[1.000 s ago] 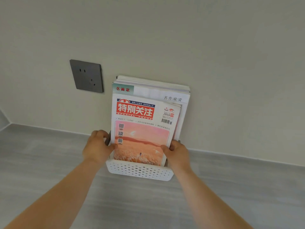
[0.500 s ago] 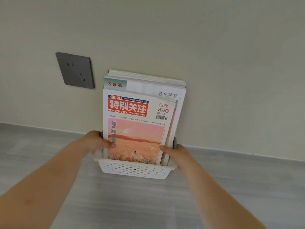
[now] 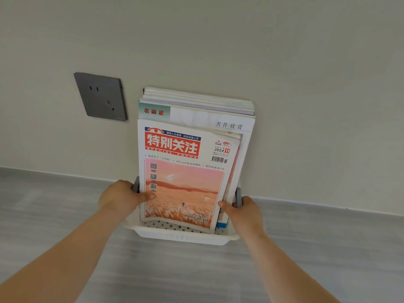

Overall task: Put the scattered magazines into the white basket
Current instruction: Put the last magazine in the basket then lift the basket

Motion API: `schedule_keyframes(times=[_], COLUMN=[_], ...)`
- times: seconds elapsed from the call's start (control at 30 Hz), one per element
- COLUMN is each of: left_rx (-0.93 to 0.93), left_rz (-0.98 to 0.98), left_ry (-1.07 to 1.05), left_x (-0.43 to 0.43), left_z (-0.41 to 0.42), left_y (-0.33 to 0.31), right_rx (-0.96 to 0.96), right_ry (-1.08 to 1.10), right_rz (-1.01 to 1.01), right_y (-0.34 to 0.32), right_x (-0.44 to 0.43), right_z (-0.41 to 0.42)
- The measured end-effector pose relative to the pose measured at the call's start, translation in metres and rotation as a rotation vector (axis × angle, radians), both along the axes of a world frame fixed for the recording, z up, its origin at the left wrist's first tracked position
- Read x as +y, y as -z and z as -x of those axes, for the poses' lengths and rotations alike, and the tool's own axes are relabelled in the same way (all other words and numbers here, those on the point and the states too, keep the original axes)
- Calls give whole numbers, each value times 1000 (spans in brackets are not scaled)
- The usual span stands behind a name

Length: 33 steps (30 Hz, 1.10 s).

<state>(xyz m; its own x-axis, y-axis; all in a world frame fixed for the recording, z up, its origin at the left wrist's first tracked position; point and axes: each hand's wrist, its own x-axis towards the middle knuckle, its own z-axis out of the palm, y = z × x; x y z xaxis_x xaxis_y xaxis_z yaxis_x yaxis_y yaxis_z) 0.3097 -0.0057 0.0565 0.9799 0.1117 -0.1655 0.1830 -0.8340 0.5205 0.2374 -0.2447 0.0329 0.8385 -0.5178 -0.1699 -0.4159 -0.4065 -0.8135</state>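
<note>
The magazines (image 3: 185,171) stand upright in the white basket (image 3: 181,236), which sits on the grey floor against the wall beside a grey socket (image 3: 100,96). Your left hand (image 3: 119,199) and right hand (image 3: 243,212) have their grip closed on the basket's grey side handles, thumbs pressing the front cover. Judge the stack heavy but floppy and glossy: hold low, by the handles.

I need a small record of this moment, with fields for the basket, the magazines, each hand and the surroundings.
basket: white basket, on grey floor, by the wall
magazines: magazines stand upright in it
left hand: left hand grips the left side, thumb on the front cover
right hand: right hand grips the right side
surroundings: grey socket on the wall
</note>
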Motion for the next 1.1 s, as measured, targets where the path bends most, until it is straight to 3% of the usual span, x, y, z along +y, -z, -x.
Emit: schedule_keyframes(times=[0.37,0.53,0.83,1.1], left_rx=[1,-82,-133,0], left_rz=[24,62,142,223], left_ry=[-34,-10,199,547], left_x=[-7,-25,-115,-270], left_z=[37,79,168,281], left_y=[-6,-32,-83,-78], right_rx=[5,-69,-203,-89], right_ry=[50,104,292,667], right_rz=[96,33,34,115], right_y=[-14,-30,-76,-73], right_x=[-10,-21,-96,-198], right_z=[34,88,218,399])
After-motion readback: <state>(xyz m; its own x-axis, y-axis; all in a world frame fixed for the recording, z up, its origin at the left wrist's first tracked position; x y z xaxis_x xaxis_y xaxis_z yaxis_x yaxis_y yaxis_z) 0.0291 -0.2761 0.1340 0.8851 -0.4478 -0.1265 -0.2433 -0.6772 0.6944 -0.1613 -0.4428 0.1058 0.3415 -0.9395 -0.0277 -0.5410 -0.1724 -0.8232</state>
